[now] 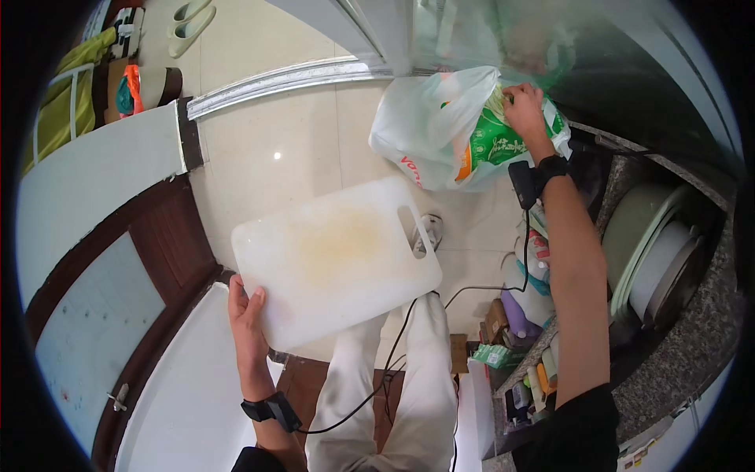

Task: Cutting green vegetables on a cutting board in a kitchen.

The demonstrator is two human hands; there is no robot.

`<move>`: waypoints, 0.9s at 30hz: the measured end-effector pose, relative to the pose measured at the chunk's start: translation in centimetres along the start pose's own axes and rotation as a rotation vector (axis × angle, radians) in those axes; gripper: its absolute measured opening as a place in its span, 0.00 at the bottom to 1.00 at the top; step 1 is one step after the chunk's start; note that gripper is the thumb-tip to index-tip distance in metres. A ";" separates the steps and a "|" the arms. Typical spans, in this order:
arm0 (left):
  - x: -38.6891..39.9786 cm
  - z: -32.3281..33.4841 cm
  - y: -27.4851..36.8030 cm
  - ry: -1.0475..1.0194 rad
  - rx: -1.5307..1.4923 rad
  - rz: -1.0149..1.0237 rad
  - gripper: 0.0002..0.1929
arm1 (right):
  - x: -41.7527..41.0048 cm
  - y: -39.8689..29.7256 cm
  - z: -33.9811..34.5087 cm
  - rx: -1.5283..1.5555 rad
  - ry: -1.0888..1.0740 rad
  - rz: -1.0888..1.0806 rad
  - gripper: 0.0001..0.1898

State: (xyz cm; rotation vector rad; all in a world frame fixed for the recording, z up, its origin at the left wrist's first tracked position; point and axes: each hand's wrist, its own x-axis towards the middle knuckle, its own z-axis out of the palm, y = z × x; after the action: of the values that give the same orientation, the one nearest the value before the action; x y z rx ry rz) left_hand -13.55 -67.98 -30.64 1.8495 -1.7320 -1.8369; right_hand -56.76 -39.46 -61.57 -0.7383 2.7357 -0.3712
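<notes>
My left hand (246, 304) grips the lower left edge of a white plastic cutting board (336, 259), its thumb on the upper face. The board has a yellowish stain in the middle and a handle slot at its right end. At the upper right, my right hand (524, 106) reaches into the mouth of a white plastic bag (413, 118), its fingers bent at pale green stalks beside a green printed package (495, 138). Whether the fingers hold the stalks cannot be told. Both wrists wear black straps with cabled devices.
Nested basins (643, 236) stand on a speckled stone shelf (702, 318) at the right. Below are a purple bottle (516, 312) and small boxes. A metal sliding-door track (283, 82) crosses the tiled floor. A brown-framed door (118, 307) stands at the left. A cable hangs across my legs.
</notes>
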 end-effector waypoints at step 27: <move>0.7 0.2 -0.6 -0.010 0.012 0.035 0.11 | -10.8 -11.9 -0.7 0.792 -0.034 -0.253 0.20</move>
State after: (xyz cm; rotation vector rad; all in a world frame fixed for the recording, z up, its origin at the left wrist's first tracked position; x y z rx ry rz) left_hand -13.50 -68.07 -31.54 1.8054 -1.7704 -1.8312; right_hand -42.75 -43.68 -55.01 -0.8209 2.1586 -1.3642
